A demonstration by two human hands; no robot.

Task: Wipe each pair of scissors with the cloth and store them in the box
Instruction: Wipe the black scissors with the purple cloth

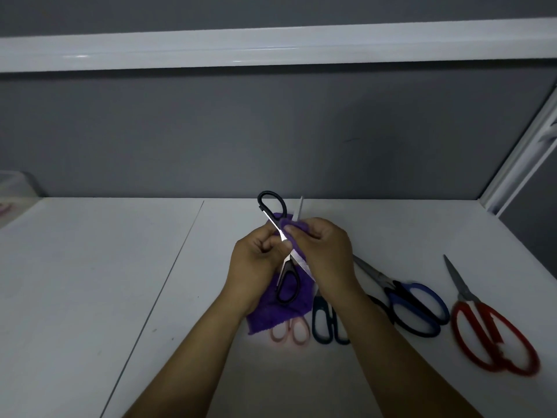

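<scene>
Black-handled scissors [285, 262], opened wide, are held over the white table [90, 267]. They are pinched near the pivot by the left hand [256, 260], while a purple cloth [271, 312] is gripped around one blade by the right hand [325, 251]. Pink [291, 331], teal [324, 324], blue [416, 306] and red scissors [494, 336] are laid on the table below and to the right, and a translucent box [15, 188] is seen far left.
</scene>
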